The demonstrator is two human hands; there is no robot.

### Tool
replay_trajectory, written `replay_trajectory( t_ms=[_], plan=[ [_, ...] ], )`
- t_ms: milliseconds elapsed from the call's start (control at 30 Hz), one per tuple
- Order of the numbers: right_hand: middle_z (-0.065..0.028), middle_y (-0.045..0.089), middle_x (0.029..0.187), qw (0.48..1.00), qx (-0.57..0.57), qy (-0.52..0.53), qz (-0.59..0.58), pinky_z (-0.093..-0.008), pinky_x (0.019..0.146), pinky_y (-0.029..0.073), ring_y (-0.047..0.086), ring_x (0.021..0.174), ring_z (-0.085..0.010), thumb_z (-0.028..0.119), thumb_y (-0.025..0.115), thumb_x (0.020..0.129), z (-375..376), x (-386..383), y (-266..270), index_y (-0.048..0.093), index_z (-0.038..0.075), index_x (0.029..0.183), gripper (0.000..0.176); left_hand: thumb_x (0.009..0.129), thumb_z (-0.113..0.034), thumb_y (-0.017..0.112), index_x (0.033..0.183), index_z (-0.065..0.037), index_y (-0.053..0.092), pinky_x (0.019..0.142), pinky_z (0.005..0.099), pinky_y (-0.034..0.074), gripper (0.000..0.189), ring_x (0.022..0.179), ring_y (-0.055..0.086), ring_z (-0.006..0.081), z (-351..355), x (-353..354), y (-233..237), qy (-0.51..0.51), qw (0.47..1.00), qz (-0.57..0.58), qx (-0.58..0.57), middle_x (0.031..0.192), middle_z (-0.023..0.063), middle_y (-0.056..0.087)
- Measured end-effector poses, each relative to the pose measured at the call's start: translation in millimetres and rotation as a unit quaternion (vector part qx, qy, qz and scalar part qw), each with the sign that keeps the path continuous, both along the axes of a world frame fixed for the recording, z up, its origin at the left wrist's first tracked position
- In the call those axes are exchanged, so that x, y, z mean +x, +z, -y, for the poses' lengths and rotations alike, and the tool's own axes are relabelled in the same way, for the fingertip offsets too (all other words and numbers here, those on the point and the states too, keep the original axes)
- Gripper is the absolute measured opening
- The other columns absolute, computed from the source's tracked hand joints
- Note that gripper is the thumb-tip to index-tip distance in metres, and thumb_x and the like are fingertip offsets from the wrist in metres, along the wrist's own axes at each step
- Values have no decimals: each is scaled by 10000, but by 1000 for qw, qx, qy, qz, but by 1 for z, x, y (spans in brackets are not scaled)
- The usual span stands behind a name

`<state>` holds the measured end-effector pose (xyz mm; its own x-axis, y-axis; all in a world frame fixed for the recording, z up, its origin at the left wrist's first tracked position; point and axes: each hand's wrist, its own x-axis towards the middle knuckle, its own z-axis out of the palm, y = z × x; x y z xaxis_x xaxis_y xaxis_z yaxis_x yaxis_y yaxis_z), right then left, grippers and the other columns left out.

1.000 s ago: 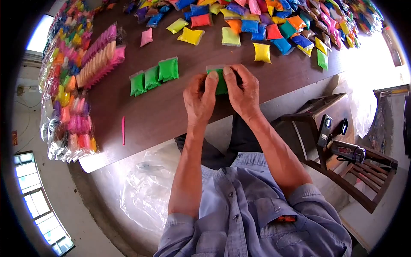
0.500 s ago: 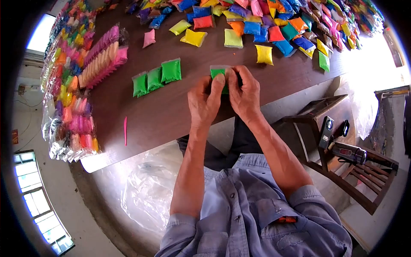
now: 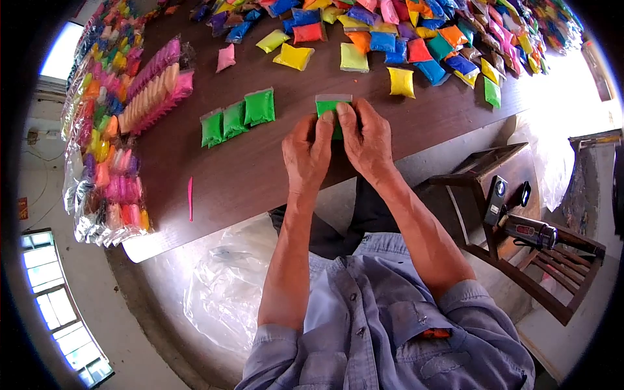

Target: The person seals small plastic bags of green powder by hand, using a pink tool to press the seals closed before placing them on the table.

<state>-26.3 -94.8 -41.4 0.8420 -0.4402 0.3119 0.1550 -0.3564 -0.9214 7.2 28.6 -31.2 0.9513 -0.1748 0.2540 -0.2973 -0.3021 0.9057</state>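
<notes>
Dark brown wooden table (image 3: 260,169).
- Left of centre: three green packets (image 3: 235,117) in a row, touching.
- Near front edge: thin pink strip (image 3: 190,198), lying alone.
- Far side: heap of mixed coloured packets (image 3: 403,32). Single pink packet (image 3: 225,57) and yellow packet (image 3: 401,82) lie just clear of it.
- Left edge: clear-wrapped bundles (image 3: 104,149) of packets, stacked.

daylight bright | glare blown out upper right | fisheye bend, dark corners | sharp centre
</notes>
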Motion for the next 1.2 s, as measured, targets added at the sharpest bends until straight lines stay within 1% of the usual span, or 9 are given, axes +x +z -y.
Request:
replay_trajectory(
  t_ms=[67,267,467,667,900,967,1000,1067,1200],
  plan=[
    [-135,507,668,999,14,-35,32,-356,527,420,492,568,-186,309,598,1095,-1,2,-6,561,31,925,329,1042,-268,673,991,27,705,587,339,450,302,638,493,143,4,-4,4,-30,996,-45,-70,722,121,616],
    [-135,543,685,998,-16,-41,34,-351,533,437,515,578,-177,321,608,1090,3,2,-5,564,33,929,333,1045,-266,667,993,28,705,577,342,449,301,636,511,139,-2,2,-1,-57,998,-9,-19,724,128,623],
    [-127,591,727,999,-18,-19,19,-354,544,452,559,598,-185,345,611,1085,0,1,1,580,29,949,345,1041,-253,670,1000,34,708,591,361,470,292,632,541,159,-4,3,-1,-34,999,15,8,747,152,654],
    [-120,576,732,998,-1,-47,31,-346,568,464,555,621,-164,331,610,1086,2,2,-4,586,36,982,314,1032,-234,676,1081,24,727,638,349,499,268,674,586,157,-1,0,2,-59,996,-17,-59,803,145,687],
    [-109,585,757,999,22,-31,19,-331,588,465,536,648,-155,307,625,1081,1,0,2,590,31,995,291,1032,-199,685,1091,35,727,662,347,520,245,704,632,160,-4,4,-4,-52,998,-3,-26,844,149,728],
    [-104,594,771,999,-8,-19,24,-328,592,464,533,658,-153,299,628,1078,1,-1,4,603,23,1025,283,1065,-209,664,1123,48,728,624,275,465,270,713,562,103,-5,4,-11,-54,997,-21,-52,820,34,671],
    [-104,594,771,999,-10,-19,24,-328,592,464,533,658,-153,299,628,1078,1,-1,3,603,23,1025,283,1065,-209,664,1123,48,728,624,275,465,270,713,562,103,-5,5,-9,-54,997,-21,-54,820,34,671],
    [-103,604,794,999,16,-15,33,-326,603,469,541,678,-140,306,636,1072,1,0,1,616,15,1064,291,1030,-188,688,1087,37,730,661,347,523,236,710,642,164,-6,5,-7,-59,997,-17,-48,847,152,735],
    [-101,603,807,999,24,-23,29,-319,638,475,540,724,-121,308,653,1062,3,0,0,621,13,1082,298,1028,-179,683,1078,39,730,669,344,527,229,717,654,171,-3,4,-1,-67,995,-5,-74,845,150,738]
  ],
)
